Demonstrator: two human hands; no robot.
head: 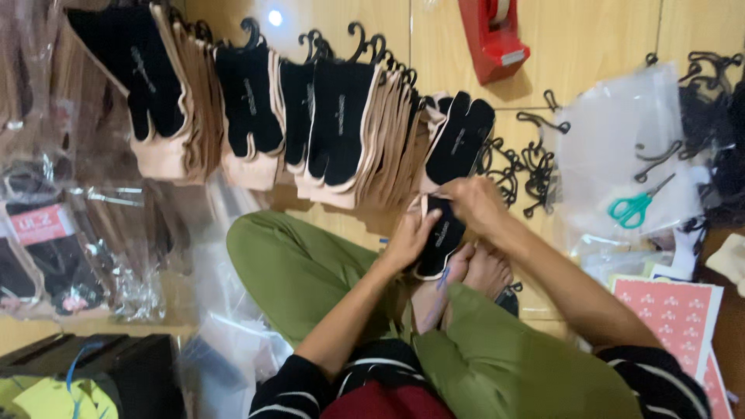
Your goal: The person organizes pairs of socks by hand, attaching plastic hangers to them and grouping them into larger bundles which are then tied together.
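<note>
Both grips closed on soft black sock (439, 237), left hand (410, 239), right hand (475, 203), tan card edge

Crowded floor around the black sock pair (442, 233)

Just beyond the black sock pair, a long row of carded socks (310, 124) walls off the far side, with one loose pair (459, 138) lying almost against it. To its right, a tangle of black hangers (528, 167), then clear bags (621, 147) with teal scissors (638, 206) on top, fill the floor. Bare wooden floor (574, 46) opens only far beyond, beside the red tape dispenser (492, 31). On its near side, green-trousered legs (303, 271) and bare feet (473, 275) close in; to its left lie heaped plastic packets (70, 240).
</note>
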